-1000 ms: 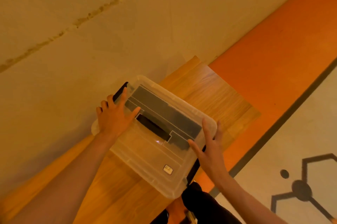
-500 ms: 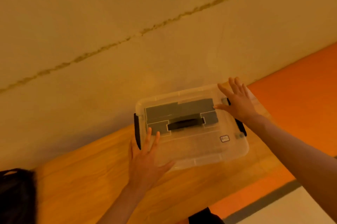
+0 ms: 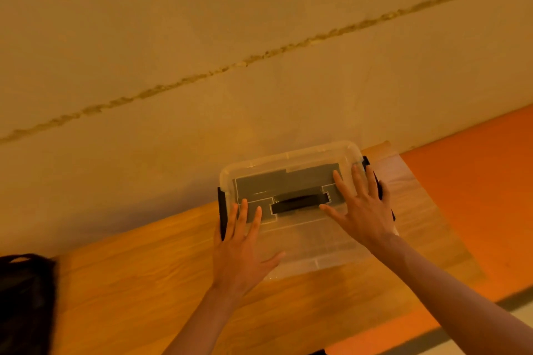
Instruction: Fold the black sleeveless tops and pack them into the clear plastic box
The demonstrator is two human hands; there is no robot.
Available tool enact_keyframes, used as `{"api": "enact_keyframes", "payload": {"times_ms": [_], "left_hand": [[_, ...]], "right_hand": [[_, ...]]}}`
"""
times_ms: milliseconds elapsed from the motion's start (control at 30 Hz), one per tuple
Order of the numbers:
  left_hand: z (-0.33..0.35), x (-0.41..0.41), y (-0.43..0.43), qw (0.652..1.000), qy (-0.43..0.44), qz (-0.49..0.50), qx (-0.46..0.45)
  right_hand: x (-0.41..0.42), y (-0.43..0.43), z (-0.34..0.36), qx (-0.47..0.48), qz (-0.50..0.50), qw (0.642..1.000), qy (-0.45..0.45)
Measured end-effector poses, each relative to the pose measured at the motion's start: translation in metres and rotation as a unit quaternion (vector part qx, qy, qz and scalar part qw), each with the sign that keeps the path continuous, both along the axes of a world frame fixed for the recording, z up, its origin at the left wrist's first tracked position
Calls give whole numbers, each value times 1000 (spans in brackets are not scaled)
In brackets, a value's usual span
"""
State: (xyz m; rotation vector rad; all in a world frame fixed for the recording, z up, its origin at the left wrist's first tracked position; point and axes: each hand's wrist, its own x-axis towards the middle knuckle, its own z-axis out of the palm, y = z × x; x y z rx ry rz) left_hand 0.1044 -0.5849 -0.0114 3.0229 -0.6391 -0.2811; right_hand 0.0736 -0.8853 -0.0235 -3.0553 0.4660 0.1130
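Clear plastic box (image 3: 288, 154): lid (image 3: 305, 229) on, black top handle (image 3: 298, 204) (black side clips (image 3: 222, 216)).

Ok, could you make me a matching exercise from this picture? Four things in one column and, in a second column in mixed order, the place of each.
Things:
1. handle
2. left hand
3. right hand
4. dark fabric

Places:
a. lower left edge of the view
b. middle of the lid
c. flat on the lid's right end
d. flat on the lid's left end

Pairs: 1-b, 2-d, 3-c, 4-a
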Motion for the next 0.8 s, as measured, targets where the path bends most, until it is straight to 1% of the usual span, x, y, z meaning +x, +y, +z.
{"api": "enact_keyframes", "payload": {"times_ms": [167,300,500,600,800], "left_hand": [[0,-7,11,999,-5,32,-5],[-2,-8,29,999,-11,39,9],[1,-10,45,999,-16,48,2],[3,-11,51,998,-4,56,8],[3,-10,57,999,-12,35,27]], "right_hand": [[11,12,3,-3,23,1000,18],[13,30,4,5,34,999,17],[16,46,3,6,43,999,12],[16,54,3,6,46,999,14],[16,59,5,2,60,998,30]]}}
